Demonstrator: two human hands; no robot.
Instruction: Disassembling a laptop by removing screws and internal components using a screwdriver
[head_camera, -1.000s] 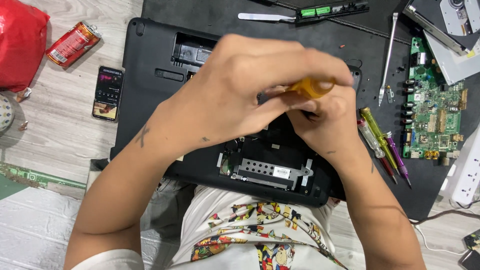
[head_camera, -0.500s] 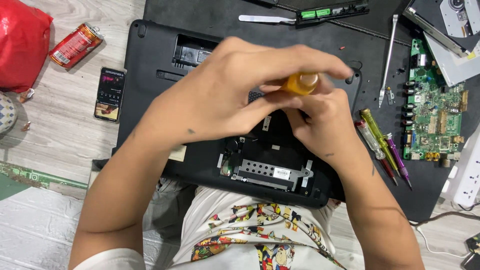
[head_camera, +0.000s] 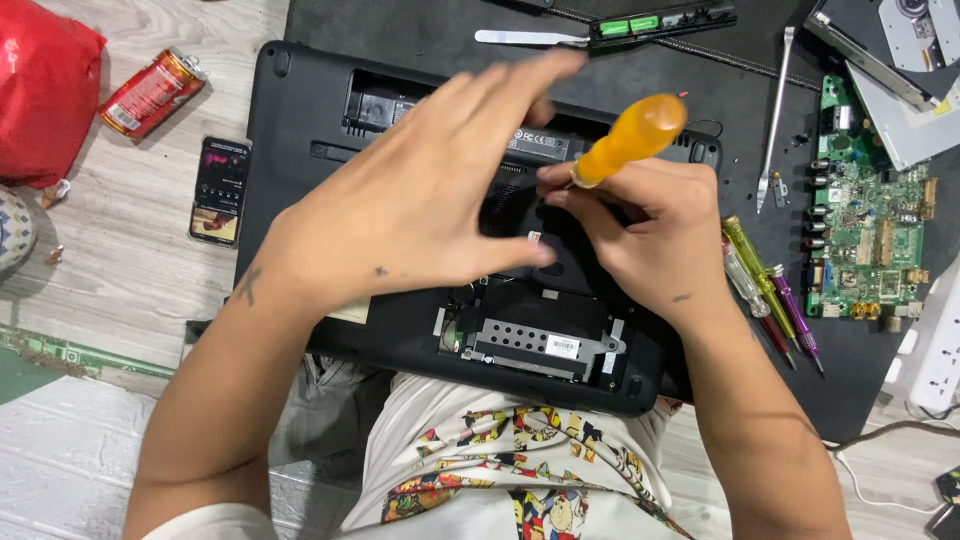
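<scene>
I see the black laptop (head_camera: 330, 150) lying upside down across the black mat (head_camera: 420, 25) on the floor, its near edge over my lap, so the underside bays face up within reach. A metal drive bracket (head_camera: 545, 345) shows in the open bay at the near side.

My left hand (head_camera: 420, 215) hovers flat over the middle of the laptop base, fingers spread and loose, holding nothing; it appears to be there to steady the casing. My right hand (head_camera: 665, 240) has its grip closed around the orange-handled screwdriver (head_camera: 630, 138), pinched low on the shank with the handle tilted far and right. The tip is hidden behind the fingers, so I cannot tell whether it sits in a screw.

Spare screwdrivers (head_camera: 765, 290) lie just right of the laptop, beside a green circuit board (head_camera: 870, 215). On the wooden floor to the left lie a phone (head_camera: 220, 190), a red can (head_camera: 152, 92) and a red bag (head_camera: 45, 100), kept well apart from the work
</scene>
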